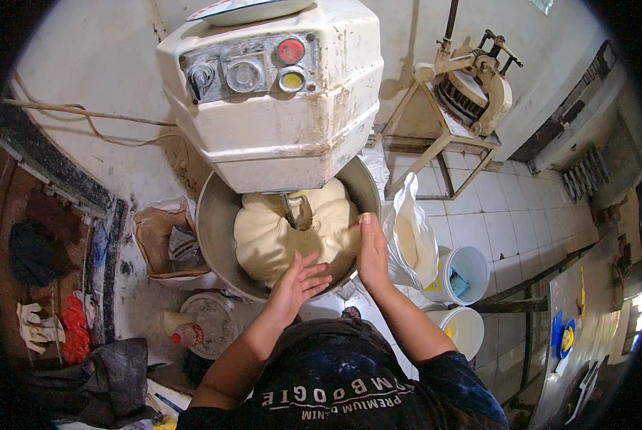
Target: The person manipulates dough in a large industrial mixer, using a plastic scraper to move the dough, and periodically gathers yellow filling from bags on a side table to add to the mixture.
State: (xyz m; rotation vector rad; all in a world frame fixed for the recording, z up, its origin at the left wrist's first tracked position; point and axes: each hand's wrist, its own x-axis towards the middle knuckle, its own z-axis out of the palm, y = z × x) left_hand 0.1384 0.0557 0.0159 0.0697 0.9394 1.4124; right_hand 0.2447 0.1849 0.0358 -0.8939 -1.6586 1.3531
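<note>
A large pale mass of dough (267, 247) fills much of the metal mixer bowl (214, 247) in front of me. A metal hook (299, 213) reaches down into the dough from the cream-coloured mixer head (285, 129). My left hand (299, 283) is over the bowl's near side, its fingers stretched out and apart, holding nothing. Over the right side of the bowl, my right hand (371, 251) is raised with straight fingers, edge-on, and nothing shows in it. Whether either hand touches the dough or rim, I cannot tell.
An open white sack (414, 244) stands right of the bowl, beside two white buckets (471, 272). Left of it is an open brown paper sack (159, 240). A bottle with a red cap (184, 335) is at lower left. A metal table (579, 308) runs along the right.
</note>
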